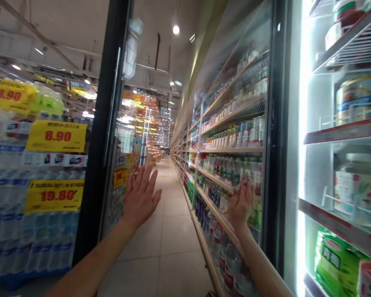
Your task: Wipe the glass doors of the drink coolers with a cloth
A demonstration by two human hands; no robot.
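Left hand (141, 198), right hand (241, 204): each grip spread, flat on black-framed glass cooler door (100, 165), clamping nothing. Best to push evenly and keep fingers off the frame edge by the lit white cooler shelves (343, 132).

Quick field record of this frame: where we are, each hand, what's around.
place: shop aisle, at a lit cooler
left hand: open, fingers spread, raised at the glass door; contact unclear
right hand: open, flat at the same door, near its right frame
right of door: shelves with jars
left: yellow signs over stacked bottles
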